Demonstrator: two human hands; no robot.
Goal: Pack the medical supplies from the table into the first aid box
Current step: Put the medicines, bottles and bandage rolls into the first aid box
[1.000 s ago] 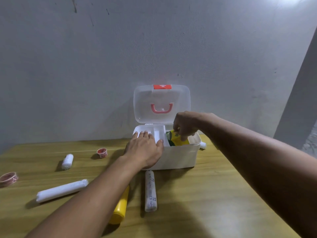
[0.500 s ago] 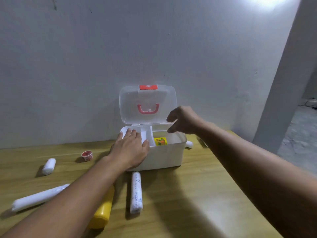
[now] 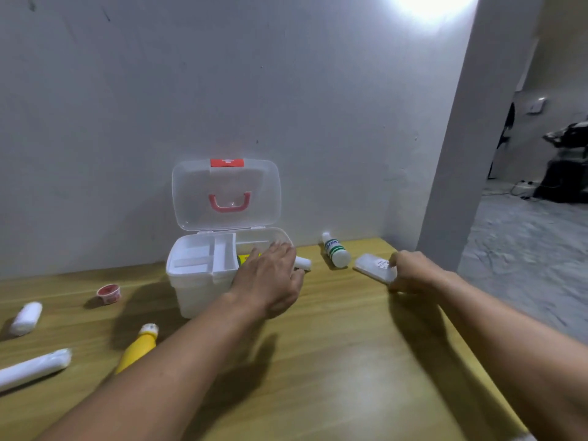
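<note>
The white first aid box [image 3: 197, 283] stands at the wall with its clear lid [image 3: 226, 192] up, a white tray insert in its left half and a yellow pack [image 3: 245, 258] in its right half. My left hand [image 3: 270, 278] lies open over the box's right front rim. My right hand [image 3: 415, 272] grips the near end of a flat white case [image 3: 374, 266] on the table to the right. A white bottle with a green label [image 3: 334, 253] lies between them, and a small white roll [image 3: 302, 262] touches the box's right side.
Left of the box lie a small red tub [image 3: 108, 293], a short white roll [image 3: 25, 318], a long white roll [image 3: 33, 368] and a yellow bottle [image 3: 137, 347]. The table's right edge [image 3: 458, 329] runs just under my right arm, beside a grey pillar.
My right hand left the box and moved right onto the flat white case. My left hand slid from the box's left front to its right side. The view turned right.
</note>
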